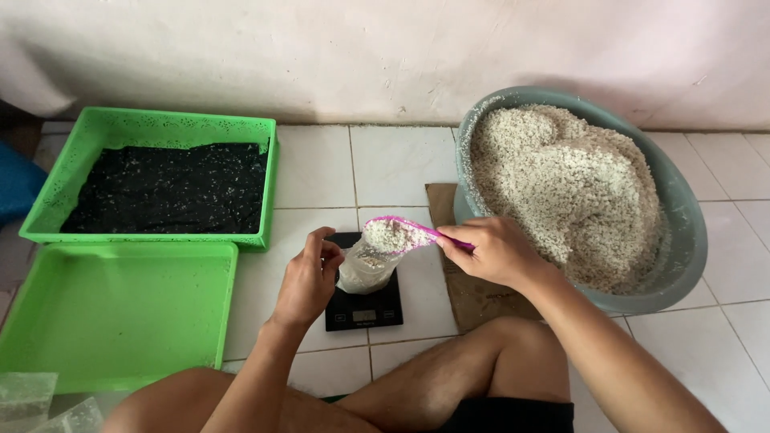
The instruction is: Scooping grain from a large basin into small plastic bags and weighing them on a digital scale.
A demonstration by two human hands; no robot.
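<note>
Right now my right hand (491,250) is pinched shut on the handle of a pink plastic scoop (399,234), thumb and fingers closed around the stem. Scoop bowl is heaped with off-white coarse granules, tilted slightly down toward the bag mouth. My left hand (311,277) is clamped on the rim of a small clear plastic bag (362,269), fingers curled, holding it upright and open. Bag is partly filled with the same pale granular stuff, looks cloudy through the film. Bag sits on a black digital kitchen scale (365,309), which rests on the white tiled floor (393,164) just ahead of my crossed legs. Scale display too small to tell.

To my right, a big grey round basin (682,240) is piled high with the granules, lumpy and crumbly, cream-white. It stands partly on a flat piece of brown cardboard (469,293), up against the wall.

To my left, two green plastic trays: the far one (152,128) with perforated walls, lined with black sheet flecked with white bits; the near one (120,313) is plain. Clear bags (32,397) lie at the bottom-left corner.
</note>
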